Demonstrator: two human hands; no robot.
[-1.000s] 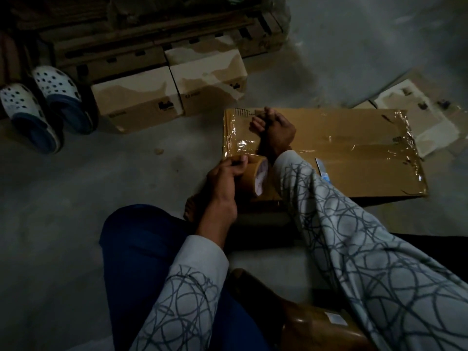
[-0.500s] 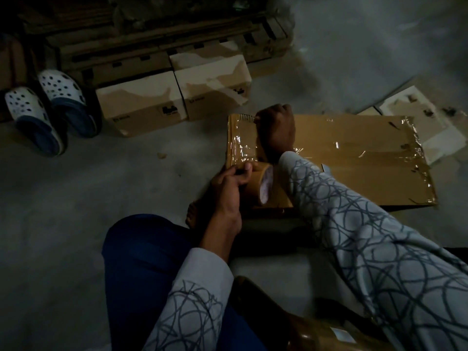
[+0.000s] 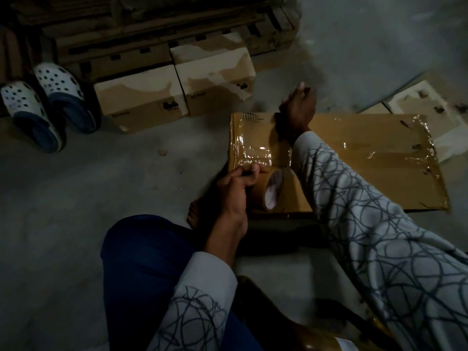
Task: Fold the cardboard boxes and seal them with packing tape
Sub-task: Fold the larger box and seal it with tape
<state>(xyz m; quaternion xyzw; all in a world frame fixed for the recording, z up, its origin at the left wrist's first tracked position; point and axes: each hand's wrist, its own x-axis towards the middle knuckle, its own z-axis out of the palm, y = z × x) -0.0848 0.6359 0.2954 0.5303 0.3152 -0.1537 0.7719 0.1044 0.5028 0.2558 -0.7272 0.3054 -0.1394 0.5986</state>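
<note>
A flat-topped cardboard box point(image 3: 354, 153) lies on the floor in front of me, with shiny clear tape across its left end and right edge. My left hand point(image 3: 235, 191) grips a brown roll of packing tape point(image 3: 268, 191) at the box's near left corner. A strip of tape runs from the roll across the left end to the far edge. My right hand point(image 3: 298, 110) is at that far edge, blurred, its fingers reaching out past the edge. My patterned right sleeve hides the middle of the box.
Two folded boxes point(image 3: 141, 97) point(image 3: 215, 74) stand at the back, in front of stacked flat cardboard point(image 3: 152, 34). A pair of white and blue clogs point(image 3: 43, 105) lies at the left. Flat cardboard sheets point(image 3: 430, 102) lie at the right. My bent knee point(image 3: 147, 262) is near.
My right hand slid along the tape strip from the box top to its far edge, and its fingers opened out. The left hand kept hold of the roll.
</note>
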